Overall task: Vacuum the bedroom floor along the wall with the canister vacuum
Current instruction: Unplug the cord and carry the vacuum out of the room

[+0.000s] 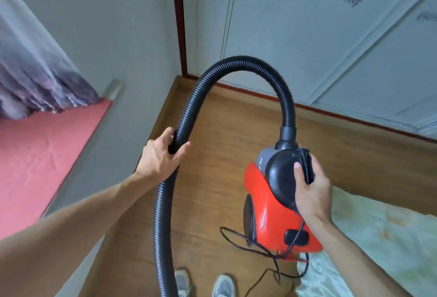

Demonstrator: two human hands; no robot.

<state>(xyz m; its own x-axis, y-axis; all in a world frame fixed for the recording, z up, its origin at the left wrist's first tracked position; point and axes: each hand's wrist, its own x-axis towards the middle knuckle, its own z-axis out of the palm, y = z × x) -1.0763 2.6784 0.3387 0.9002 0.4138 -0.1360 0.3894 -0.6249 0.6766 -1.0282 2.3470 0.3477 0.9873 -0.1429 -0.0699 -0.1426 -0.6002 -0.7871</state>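
A wooden floor (212,131) meets a white wall (307,48) with a red baseboard (354,119). A red canister vacuum (272,202) hangs above the floor, the right hand (309,187) closed around its black handle (307,166). The left hand (160,157) has its fingers (182,148) wrapped around the arching black hose (236,62). A cord (272,256) dangles above two grey shoes (222,285).

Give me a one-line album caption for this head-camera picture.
Right hand carries the red canister vacuum by its handle while the left hand grips its black hose above the wooden floor.
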